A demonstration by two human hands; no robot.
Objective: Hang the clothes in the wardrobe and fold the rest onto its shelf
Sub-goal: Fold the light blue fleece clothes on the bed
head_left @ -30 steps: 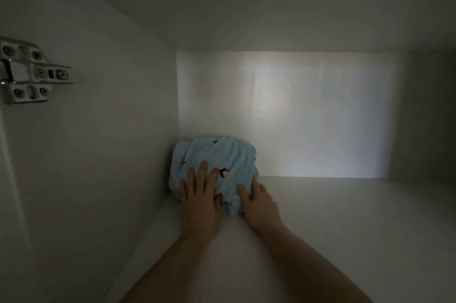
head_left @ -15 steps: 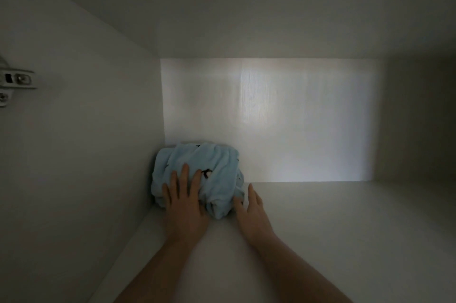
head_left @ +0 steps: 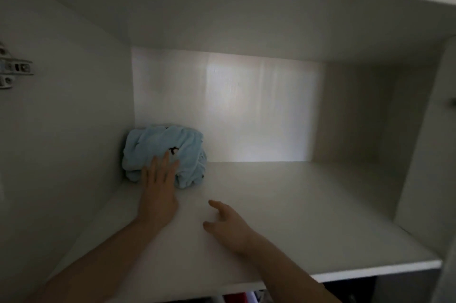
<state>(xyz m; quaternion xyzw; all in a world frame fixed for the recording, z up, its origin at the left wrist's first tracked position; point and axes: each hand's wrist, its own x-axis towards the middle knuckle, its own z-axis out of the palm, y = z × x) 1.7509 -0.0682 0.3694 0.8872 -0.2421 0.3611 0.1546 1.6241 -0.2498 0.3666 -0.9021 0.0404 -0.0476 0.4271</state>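
Wardrobe (head_left: 74, 105) walls fill nearly everything I see, pale and dim, with a brighter patch on the back panel at centre frame. Its shelf (head_left: 308, 216) spreads across the lower half, front edge running along the bottom right. Next in size are my two bare forearms, coming up from the bottom edge. Then comes the light blue garment (head_left: 162, 152), a soft folded bundle with small dark marks, sitting on the shelf in the back left corner, left of centre, close against the side wall and back panel. My left hand (head_left: 158, 189) lies flat at the bundle's front, fingers straight and slightly apart, their tips resting on the fabric. My right hand (head_left: 229, 226) sits lower and right of it, well apart from the garment, just over the shelf, fingers loosely curled and holding nothing; I cannot tell whether it touches the board. A metal hinge (head_left: 13, 70) is fixed to the side wall at the left edge. Smallest, slivers of red cloth (head_left: 234, 299) show under the shelf at the bottom.
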